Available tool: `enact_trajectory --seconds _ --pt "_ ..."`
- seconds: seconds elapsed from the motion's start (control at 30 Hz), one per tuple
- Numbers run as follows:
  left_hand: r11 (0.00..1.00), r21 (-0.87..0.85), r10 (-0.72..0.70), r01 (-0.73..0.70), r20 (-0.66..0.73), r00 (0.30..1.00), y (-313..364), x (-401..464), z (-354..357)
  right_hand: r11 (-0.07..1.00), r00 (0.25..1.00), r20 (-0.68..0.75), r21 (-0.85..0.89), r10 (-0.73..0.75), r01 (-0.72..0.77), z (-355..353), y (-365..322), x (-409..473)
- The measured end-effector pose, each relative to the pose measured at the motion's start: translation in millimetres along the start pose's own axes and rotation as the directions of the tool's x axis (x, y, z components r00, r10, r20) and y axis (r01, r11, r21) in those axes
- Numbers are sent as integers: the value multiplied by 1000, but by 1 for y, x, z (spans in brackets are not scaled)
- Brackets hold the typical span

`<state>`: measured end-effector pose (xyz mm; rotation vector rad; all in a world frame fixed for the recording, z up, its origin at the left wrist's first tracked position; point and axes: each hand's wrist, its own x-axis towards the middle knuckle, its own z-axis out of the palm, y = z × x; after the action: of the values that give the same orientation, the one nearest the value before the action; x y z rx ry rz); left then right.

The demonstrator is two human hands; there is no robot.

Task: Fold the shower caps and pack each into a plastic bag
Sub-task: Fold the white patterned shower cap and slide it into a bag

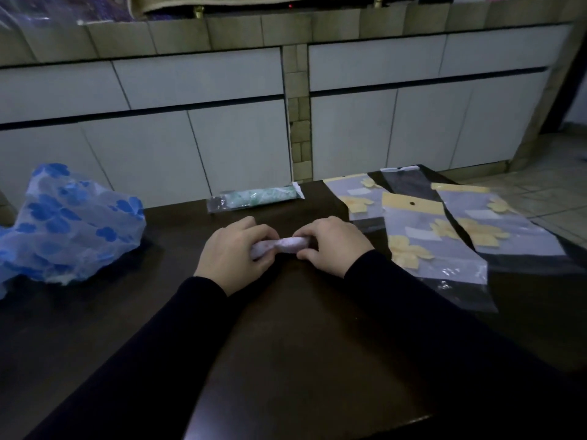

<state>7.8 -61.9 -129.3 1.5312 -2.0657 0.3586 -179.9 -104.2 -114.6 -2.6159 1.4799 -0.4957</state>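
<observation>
A pale pink shower cap [287,244], rolled into a tight narrow bundle, lies on the dark table [305,344] at the middle. My left hand [233,252] grips its left end, and my right hand [333,242] grips its right end. Both hands' fingers curl over the roll, hiding its ends. A loose blue-flowered shower cap [68,227] sits crumpled at the table's left. Several clear plastic bags with yellow flowers [435,236] lie spread at the right. A green cap packed in a bag [255,198] lies at the far edge.
White cabinet doors [190,147] and a tiled counter stand right behind the table. Tiled floor [552,185] shows at the far right. The table's near edge [305,423] runs below my dark sleeves.
</observation>
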Motion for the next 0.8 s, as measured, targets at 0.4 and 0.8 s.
enact_trajectory --seconds 0.4,0.8 --pt "993 20 114 -113 -129 985 35 1 6 816 818 -136 -87 559 -572 -38 51 -73" --pt "999 -16 29 -32 -179 983 32 -9 1 880 846 -255 41 468 -474 -47 33 -79"
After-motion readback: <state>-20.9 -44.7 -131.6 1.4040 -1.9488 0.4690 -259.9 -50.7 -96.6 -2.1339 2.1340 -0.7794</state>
